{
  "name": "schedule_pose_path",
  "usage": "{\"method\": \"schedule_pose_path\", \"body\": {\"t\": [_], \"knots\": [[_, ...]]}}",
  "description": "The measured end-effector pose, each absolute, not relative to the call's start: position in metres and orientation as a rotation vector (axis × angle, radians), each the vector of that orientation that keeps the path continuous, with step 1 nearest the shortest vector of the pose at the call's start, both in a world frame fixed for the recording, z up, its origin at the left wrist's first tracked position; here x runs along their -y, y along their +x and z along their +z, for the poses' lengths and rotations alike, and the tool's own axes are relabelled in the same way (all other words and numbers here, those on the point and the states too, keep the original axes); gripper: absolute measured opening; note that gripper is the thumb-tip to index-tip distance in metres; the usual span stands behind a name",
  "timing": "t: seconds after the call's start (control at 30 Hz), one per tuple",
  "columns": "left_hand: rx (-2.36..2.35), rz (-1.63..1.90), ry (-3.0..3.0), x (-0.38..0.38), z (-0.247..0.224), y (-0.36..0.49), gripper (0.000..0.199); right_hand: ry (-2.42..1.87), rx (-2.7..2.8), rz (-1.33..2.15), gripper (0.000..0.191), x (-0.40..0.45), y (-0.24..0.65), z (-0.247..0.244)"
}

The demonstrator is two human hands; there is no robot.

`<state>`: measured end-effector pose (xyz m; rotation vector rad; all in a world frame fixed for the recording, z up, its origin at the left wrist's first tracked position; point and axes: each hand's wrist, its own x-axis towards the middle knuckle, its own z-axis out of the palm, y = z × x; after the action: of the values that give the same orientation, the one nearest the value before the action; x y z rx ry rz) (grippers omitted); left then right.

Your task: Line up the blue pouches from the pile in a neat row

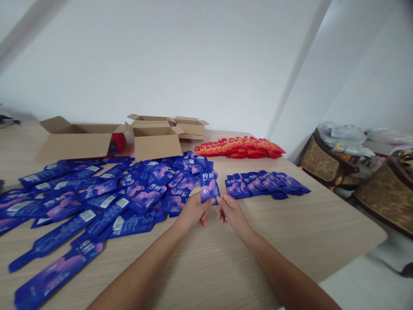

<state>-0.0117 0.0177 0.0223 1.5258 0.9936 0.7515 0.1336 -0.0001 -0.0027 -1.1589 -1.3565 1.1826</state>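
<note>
A blue and purple printed packet [209,186] is held upright over the table, its front with white characters facing me. My left hand [195,209] pinches its lower left edge, thumb across the front. At the lower right corner, the fingertips of my right hand [231,212] are closed on the same packet. To the left spreads a loose pile of blue packets [150,196], some showing barcodes on their backs. A neat overlapping row of blue packets [266,183] lies just right of my hands.
Open cardboard boxes [156,142] stand behind the pile, including a wide box [77,144] at the left. Red packets [240,147] are stacked in overlapping rows at the back right. Beyond the table's right edge are patterned chairs [325,161] with plastic bags [342,135].
</note>
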Motion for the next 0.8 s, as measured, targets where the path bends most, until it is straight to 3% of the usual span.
{"method": "schedule_pose_path", "body": {"t": [0.13,0.27,0.4,0.53,0.7,0.8], "knots": [[-1.324,0.622,2.012,-0.032,0.035,-0.039,0.039,-1.292,1.312,0.925,0.036,-0.018,0.168,-0.001],[-1.608,0.387,2.322,-0.049,0.049,-0.078,0.027,-1.806,1.417,0.623,0.039,-0.034,0.218,-0.004],[-1.548,0.049,2.531,-0.049,0.048,-0.093,0.056,-2.051,1.487,0.476,0.048,-0.039,0.244,-0.003],[-1.507,-0.087,2.588,-0.044,0.042,-0.091,0.066,-2.168,1.479,0.307,0.041,-0.040,0.251,0.001],[-1.546,-0.078,2.581,-0.041,0.043,-0.086,0.054,-2.134,1.424,0.020,0.036,-0.035,0.241,0.003],[-1.529,-0.036,2.581,-0.043,0.044,-0.083,0.038,-1.918,1.552,0.064,0.031,-0.029,0.221,0.001]]}}
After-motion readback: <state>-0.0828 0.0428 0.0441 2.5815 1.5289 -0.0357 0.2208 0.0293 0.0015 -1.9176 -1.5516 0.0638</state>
